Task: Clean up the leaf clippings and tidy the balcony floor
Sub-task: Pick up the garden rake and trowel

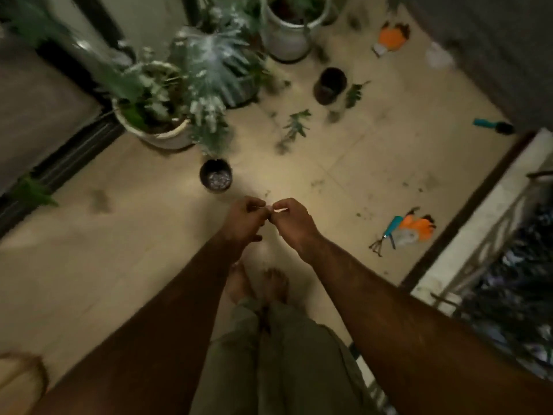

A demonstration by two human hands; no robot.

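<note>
Two hands — left hand (pixel 244 218), right hand (pixel 294 223) — pinch pale bit (pixel 279 209); open floor (pixel 119 250) left.

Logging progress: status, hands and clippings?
Left hand and right hand pinch one small pale bit, identity unclear. Leaf clippings lie on floor ahead. Black pot stands beside the path.

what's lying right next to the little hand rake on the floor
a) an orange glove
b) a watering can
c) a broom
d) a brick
a: an orange glove lies right against the teal-handled rake.
</note>
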